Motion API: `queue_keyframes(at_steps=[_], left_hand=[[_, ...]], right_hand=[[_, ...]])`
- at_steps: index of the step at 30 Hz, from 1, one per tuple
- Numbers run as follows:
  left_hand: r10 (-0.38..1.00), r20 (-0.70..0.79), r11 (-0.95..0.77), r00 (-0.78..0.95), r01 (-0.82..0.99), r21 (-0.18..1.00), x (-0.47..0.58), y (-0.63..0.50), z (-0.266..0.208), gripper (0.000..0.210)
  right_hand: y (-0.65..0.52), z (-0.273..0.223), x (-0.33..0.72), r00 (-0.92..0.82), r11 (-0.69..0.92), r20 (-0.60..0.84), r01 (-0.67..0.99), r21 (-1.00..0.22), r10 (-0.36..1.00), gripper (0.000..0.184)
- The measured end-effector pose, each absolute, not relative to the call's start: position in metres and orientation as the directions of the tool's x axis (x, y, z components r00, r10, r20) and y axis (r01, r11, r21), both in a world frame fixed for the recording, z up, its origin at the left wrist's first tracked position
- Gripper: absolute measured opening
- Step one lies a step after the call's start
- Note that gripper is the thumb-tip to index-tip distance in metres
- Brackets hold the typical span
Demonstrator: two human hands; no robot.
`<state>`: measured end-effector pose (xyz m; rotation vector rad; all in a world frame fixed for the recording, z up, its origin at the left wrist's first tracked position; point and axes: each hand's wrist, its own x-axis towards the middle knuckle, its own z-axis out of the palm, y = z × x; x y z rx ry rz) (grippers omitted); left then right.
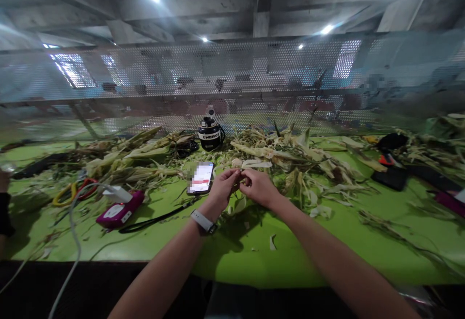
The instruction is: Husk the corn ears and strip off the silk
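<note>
Nearest you, a husk scrap (pixel 272 243) is lying on the green worktop (pixel 269 268). You are wearing a watch (pixel 203 221) on your left wrist; a purple power strip (pixel 120 210) is sitting well left of it. Your left hand (pixel 224 186) and right hand (pixel 258 186) are holding closed fingertips together; what they are pinching is too small to tell. Loose husk (pixel 239 206) is lying below them. A phone (pixel 201 178) is resting beside your left hand. Behind, a bottle (pixel 209 137) is standing between husk piles (pixel 290 153), before a mesh screen (pixel 236 60).
</note>
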<state>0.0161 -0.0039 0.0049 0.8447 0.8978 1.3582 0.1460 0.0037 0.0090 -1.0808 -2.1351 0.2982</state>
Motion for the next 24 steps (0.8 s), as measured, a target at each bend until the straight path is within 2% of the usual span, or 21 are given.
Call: queue_keyframes(at_steps=[5,13,20,24], left_hand=[[0.997,-0.069,0.054,-0.018,-0.447,0.893,0.017,-0.004,0.006,0.04],[0.999,-0.014,-0.002,-0.039,-0.392,0.92,0.015,0.0,0.0,0.043],[0.975,0.22,-0.223,-0.039,-0.131,0.966,0.016,-0.005,0.002,0.049],[0.917,0.398,-0.39,-0.041,0.129,0.912,0.017,-0.008,0.002,0.027]], right_hand=[[0.006,0.005,0.144,-0.372,0.613,0.503,0.615,-0.496,0.78,0.01],[0.007,0.016,0.154,-0.41,0.593,0.455,0.327,-0.736,0.79,0.016],[0.006,0.025,0.156,-0.362,0.416,0.365,0.073,-0.906,0.858,0.021],[0.005,0.03,0.155,-0.315,0.322,0.309,-0.012,-0.947,0.897,0.023]])
